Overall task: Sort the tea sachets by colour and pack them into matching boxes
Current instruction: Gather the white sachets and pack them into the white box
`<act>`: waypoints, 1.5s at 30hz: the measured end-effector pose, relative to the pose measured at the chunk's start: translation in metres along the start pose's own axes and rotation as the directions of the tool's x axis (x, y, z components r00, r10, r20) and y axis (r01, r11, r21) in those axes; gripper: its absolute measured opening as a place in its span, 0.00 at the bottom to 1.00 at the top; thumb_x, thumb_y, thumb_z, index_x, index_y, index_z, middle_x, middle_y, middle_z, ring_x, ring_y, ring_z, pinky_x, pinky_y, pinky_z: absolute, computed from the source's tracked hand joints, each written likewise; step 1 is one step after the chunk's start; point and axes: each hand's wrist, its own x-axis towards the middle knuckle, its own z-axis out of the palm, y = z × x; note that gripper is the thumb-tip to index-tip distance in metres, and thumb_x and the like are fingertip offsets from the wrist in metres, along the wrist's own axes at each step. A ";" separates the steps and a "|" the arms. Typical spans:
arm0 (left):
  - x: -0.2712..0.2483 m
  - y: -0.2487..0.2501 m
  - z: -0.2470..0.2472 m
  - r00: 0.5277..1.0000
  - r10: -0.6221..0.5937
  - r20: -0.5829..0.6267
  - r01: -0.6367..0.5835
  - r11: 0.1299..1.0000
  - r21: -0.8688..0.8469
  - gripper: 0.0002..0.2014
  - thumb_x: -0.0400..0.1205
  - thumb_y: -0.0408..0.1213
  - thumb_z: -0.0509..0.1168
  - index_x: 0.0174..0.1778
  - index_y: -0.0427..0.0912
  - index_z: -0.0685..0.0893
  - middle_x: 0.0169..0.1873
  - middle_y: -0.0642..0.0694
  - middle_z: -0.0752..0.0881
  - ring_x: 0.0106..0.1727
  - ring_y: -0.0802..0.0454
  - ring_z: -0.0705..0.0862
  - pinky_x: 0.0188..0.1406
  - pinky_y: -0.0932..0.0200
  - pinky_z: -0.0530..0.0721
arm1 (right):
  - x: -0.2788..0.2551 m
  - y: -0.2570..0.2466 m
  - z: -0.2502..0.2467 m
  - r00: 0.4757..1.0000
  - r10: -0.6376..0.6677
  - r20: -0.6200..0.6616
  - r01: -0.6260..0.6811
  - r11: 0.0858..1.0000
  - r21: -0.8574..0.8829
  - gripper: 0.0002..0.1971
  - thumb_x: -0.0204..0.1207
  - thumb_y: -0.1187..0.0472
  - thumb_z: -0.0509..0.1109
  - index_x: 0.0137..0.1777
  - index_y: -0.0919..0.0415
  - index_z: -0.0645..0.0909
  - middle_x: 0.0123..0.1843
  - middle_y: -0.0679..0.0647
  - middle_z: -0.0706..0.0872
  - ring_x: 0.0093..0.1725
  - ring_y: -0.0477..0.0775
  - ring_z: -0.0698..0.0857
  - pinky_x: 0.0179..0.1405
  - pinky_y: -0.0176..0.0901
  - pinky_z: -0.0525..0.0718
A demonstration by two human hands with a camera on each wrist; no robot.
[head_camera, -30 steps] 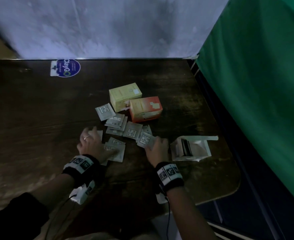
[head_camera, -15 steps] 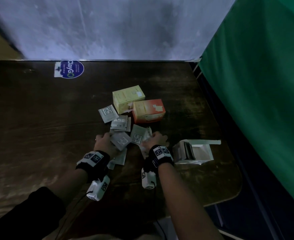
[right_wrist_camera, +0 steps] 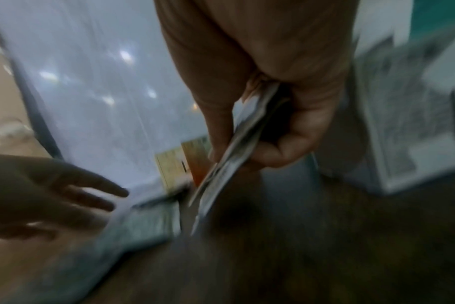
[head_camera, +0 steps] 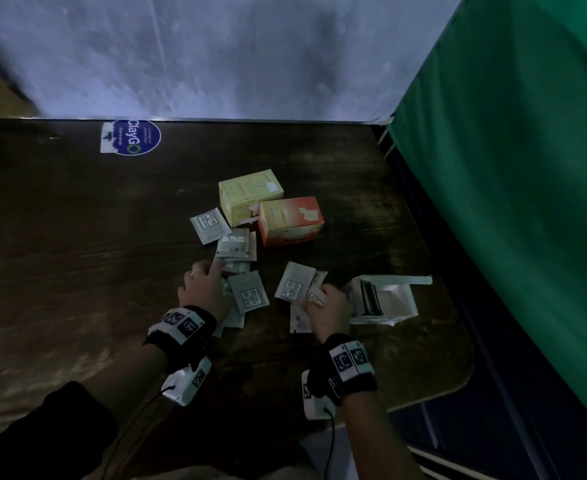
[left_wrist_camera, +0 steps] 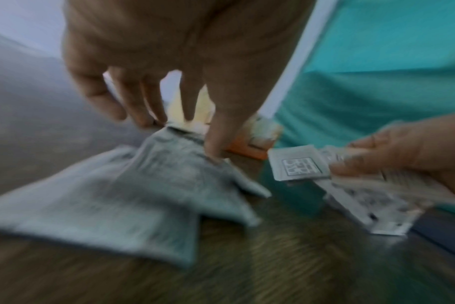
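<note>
My right hand is clamped on a small fan of sachets: thumb on one face, fingers curled under the other, the packets sticking out edge-on past my fingertips in the right wrist view. They hang just above the dark wooden table, with a pale sachet lying on the wood directly under that hand.

My left hand is spread and loose, fingers straight and pointing down at the scattered pile of grey sachets. The thumb tip touches the top packet; whether the other fingertips press on it, I cannot tell, the blur is too heavy. It grips nothing.

Between my two hands one grey sachet lies printed side up. Further out, more sachets trail towards the yellow box and the orange box, which stand touching each other, both shut. Just beside my right hand, on its outer side, the white box lies open, a dark stack showing inside it.
</note>
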 end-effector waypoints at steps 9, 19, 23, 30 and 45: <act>-0.008 0.059 -0.019 0.860 0.371 0.351 -0.058 0.755 -0.654 0.23 0.64 0.60 0.76 0.51 0.52 0.87 0.50 0.50 0.90 0.55 0.50 0.87 0.63 0.42 0.82 | -0.036 -0.025 -0.038 0.953 -0.218 0.211 0.151 0.944 0.293 0.06 0.71 0.63 0.78 0.44 0.58 0.84 0.38 0.52 0.89 0.36 0.45 0.86 0.35 0.41 0.84; -0.002 0.054 -0.034 0.965 0.173 0.198 0.088 0.498 -0.863 0.11 0.75 0.28 0.71 0.53 0.38 0.84 0.51 0.39 0.87 0.55 0.42 0.86 0.57 0.45 0.84 | -0.029 -0.020 -0.052 0.987 0.045 0.151 -0.120 0.840 0.529 0.17 0.76 0.61 0.73 0.65 0.58 0.77 0.58 0.56 0.86 0.55 0.54 0.87 0.51 0.50 0.89; -0.019 0.055 -0.033 0.861 0.343 0.376 0.202 0.448 -0.871 0.13 0.82 0.22 0.57 0.60 0.36 0.78 0.53 0.36 0.83 0.47 0.43 0.84 0.47 0.48 0.84 | -0.033 -0.032 -0.046 0.999 0.015 0.043 -0.041 0.695 0.718 0.12 0.74 0.59 0.75 0.54 0.62 0.82 0.50 0.58 0.91 0.48 0.54 0.91 0.46 0.50 0.90; -0.042 0.068 -0.025 0.857 0.472 0.205 0.083 0.267 -0.960 0.31 0.74 0.50 0.72 0.72 0.53 0.71 0.59 0.45 0.84 0.63 0.43 0.83 0.55 0.53 0.85 | -0.032 -0.046 -0.009 0.995 0.100 -0.024 -0.058 0.736 0.675 0.12 0.83 0.49 0.63 0.57 0.55 0.77 0.54 0.54 0.86 0.53 0.53 0.86 0.54 0.52 0.86; -0.020 0.051 -0.030 0.886 0.215 0.410 0.359 0.240 -0.902 0.10 0.86 0.36 0.56 0.58 0.38 0.78 0.49 0.36 0.84 0.43 0.44 0.85 0.42 0.51 0.83 | -0.035 -0.045 -0.010 0.895 -0.403 0.190 0.390 0.915 0.105 0.42 0.65 0.42 0.79 0.75 0.56 0.64 0.73 0.49 0.64 0.68 0.42 0.69 0.64 0.36 0.73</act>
